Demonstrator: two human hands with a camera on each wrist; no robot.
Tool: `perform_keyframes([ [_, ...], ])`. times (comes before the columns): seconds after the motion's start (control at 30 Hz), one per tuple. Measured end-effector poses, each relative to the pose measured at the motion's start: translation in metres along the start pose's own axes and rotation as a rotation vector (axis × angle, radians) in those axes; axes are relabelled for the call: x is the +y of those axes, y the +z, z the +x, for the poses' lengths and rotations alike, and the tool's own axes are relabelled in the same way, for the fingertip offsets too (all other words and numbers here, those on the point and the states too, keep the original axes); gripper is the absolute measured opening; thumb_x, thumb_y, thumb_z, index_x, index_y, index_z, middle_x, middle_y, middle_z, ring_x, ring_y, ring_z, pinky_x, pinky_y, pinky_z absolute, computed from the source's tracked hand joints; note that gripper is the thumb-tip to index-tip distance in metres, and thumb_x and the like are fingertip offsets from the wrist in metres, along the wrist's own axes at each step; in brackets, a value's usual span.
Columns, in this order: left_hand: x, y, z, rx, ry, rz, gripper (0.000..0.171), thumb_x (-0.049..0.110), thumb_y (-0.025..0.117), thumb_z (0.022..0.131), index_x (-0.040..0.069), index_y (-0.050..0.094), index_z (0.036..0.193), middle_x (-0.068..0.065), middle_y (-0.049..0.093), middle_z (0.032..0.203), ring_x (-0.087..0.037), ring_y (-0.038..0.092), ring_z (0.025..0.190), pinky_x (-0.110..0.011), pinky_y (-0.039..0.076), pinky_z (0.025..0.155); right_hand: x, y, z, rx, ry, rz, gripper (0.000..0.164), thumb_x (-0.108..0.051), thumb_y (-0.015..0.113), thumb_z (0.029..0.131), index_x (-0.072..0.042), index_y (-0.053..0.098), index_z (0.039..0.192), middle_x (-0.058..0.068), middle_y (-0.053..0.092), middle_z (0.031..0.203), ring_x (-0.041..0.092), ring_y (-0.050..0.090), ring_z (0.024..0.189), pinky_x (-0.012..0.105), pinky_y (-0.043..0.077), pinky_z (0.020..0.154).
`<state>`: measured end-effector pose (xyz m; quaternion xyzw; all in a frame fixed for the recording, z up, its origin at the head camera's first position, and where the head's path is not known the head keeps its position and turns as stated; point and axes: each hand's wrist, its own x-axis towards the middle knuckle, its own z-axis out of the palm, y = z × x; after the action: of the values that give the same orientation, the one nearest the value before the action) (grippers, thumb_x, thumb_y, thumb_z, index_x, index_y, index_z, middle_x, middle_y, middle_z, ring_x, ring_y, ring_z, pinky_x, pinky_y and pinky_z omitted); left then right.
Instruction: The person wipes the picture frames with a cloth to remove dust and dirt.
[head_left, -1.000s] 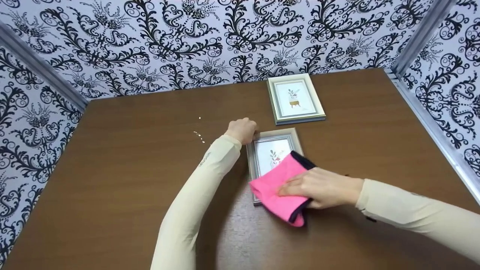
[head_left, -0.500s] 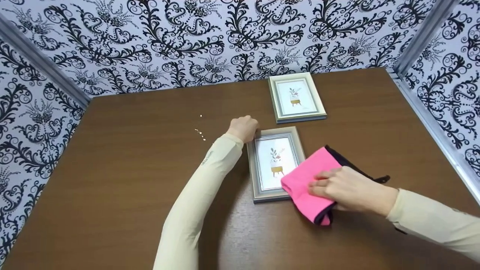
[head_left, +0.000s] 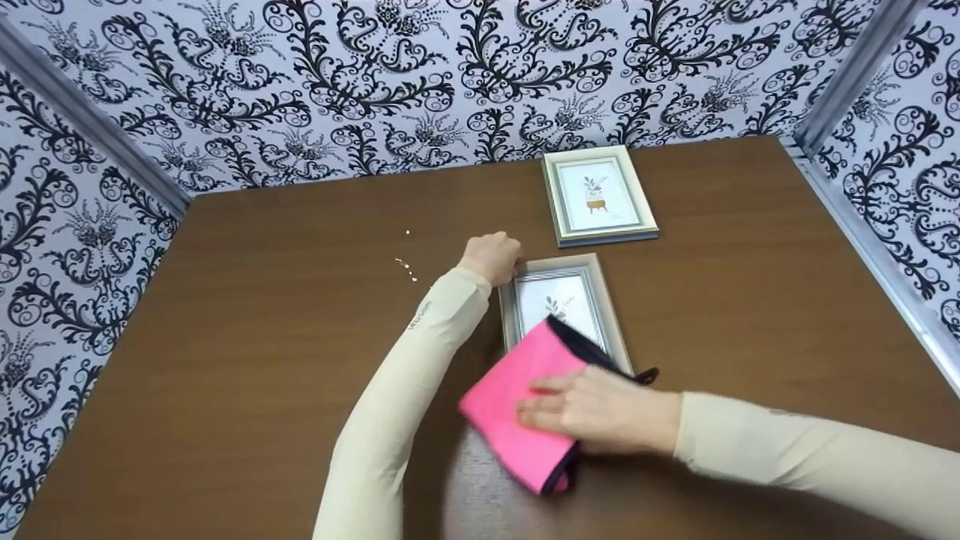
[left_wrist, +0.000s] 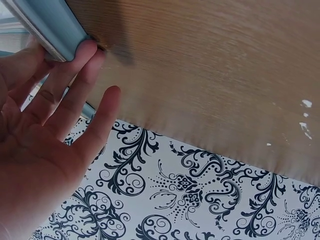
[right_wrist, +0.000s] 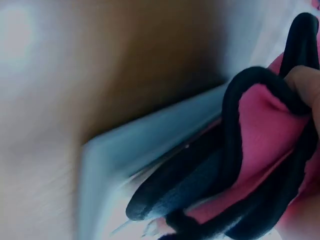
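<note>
I log: one picture frame [head_left: 604, 315], likely stiff, fragile, best held by the rim; left hand [head_left: 491, 257] grips its corner. Long axis: from that grip back beneath the right hand [head_left: 600, 411], print [head_left: 555, 298] topmost at the gripped end. Pink cloth [head_left: 505, 401], seemingly light, soft; right hand grasps it over the frame.

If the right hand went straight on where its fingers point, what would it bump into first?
Beyond the pink cloth under its fingers, probably the left sleeve, though its height above the table is unclear.
</note>
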<state>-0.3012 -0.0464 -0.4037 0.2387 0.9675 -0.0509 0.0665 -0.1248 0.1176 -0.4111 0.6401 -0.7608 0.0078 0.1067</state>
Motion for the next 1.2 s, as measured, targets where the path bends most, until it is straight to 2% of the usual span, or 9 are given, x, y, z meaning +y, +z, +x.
perform_keyframes([
  [0.13,0.002,0.0,0.0,-0.024,-0.001,0.01,0.015,0.017,0.06,0.082,0.016,0.067,0.095,-0.007,0.063,0.099,-0.025,0.06,0.088,-0.043,0.05,0.068,-0.02,0.008,0.008,0.048,-0.061,-0.1,0.046,-0.013,0.065,0.069,-0.013,0.059,0.114,0.002,0.059,0.114,0.018,0.056,0.103,0.028,0.046,0.082],
  [0.27,0.002,0.001,-0.002,-0.054,0.02,0.021,0.019,0.015,0.057,0.085,0.022,0.064,0.101,-0.004,0.063,0.101,-0.023,0.058,0.091,-0.043,0.049,0.069,-0.028,0.016,0.006,0.051,0.024,-0.094,0.039,-0.007,0.059,0.075,-0.009,0.058,0.114,0.005,0.059,0.113,0.017,0.056,0.101,0.028,0.047,0.08],
  [0.4,0.003,0.001,-0.003,-0.074,0.035,0.018,0.026,0.012,0.053,0.086,0.025,0.061,0.108,-0.003,0.062,0.105,-0.022,0.057,0.095,-0.044,0.049,0.07,-0.028,0.016,-0.003,0.044,0.109,-0.04,0.045,-0.003,0.063,0.07,-0.006,0.058,0.114,0.006,0.06,0.111,0.016,0.058,0.098,0.029,0.048,0.079],
  [0.53,0.004,0.002,-0.002,-0.071,0.035,0.012,0.027,0.011,0.052,0.086,0.025,0.061,0.108,-0.002,0.061,0.106,-0.023,0.055,0.096,-0.045,0.048,0.071,-0.024,0.01,-0.021,0.034,0.155,0.021,0.05,-0.008,0.066,0.064,-0.004,0.059,0.112,0.007,0.062,0.106,0.017,0.06,0.093,0.031,0.049,0.075],
  [0.7,0.002,0.004,-0.001,-0.057,0.027,0.003,0.027,0.01,0.052,0.085,0.025,0.062,0.106,-0.002,0.062,0.105,-0.023,0.055,0.095,-0.045,0.048,0.07,-0.014,0.001,-0.058,0.042,0.22,0.066,0.051,-0.013,0.069,0.06,-0.004,0.06,0.109,0.005,0.064,0.098,0.018,0.062,0.081,0.032,0.05,0.062],
  [0.93,0.001,0.004,0.002,-0.065,-0.001,-0.032,0.026,0.009,0.054,0.083,0.023,0.063,0.103,-0.003,0.062,0.104,-0.024,0.056,0.093,-0.044,0.048,0.07,0.002,-0.01,-0.112,0.019,0.344,0.067,0.052,-0.012,0.072,0.058,-0.006,0.062,0.109,0.006,0.064,0.103,0.022,0.061,0.09,0.038,0.051,0.067],
  [1.07,0.001,0.004,0.004,-0.067,0.0,-0.04,0.026,0.01,0.057,0.08,0.022,0.063,0.102,-0.004,0.062,0.102,-0.024,0.056,0.091,-0.044,0.048,0.069,0.006,-0.012,-0.121,0.006,0.386,0.08,0.048,-0.012,0.072,0.061,-0.006,0.063,0.107,0.006,0.064,0.103,0.023,0.06,0.091,0.039,0.05,0.068],
  [1.2,0.0,0.005,0.006,-0.071,0.006,-0.044,0.024,0.012,0.058,0.079,0.02,0.063,0.101,-0.003,0.062,0.1,-0.022,0.055,0.09,-0.043,0.048,0.07,0.006,-0.009,-0.113,0.006,0.349,0.093,0.046,-0.011,0.072,0.061,-0.005,0.063,0.106,0.006,0.064,0.102,0.022,0.06,0.091,0.038,0.05,0.072],
])
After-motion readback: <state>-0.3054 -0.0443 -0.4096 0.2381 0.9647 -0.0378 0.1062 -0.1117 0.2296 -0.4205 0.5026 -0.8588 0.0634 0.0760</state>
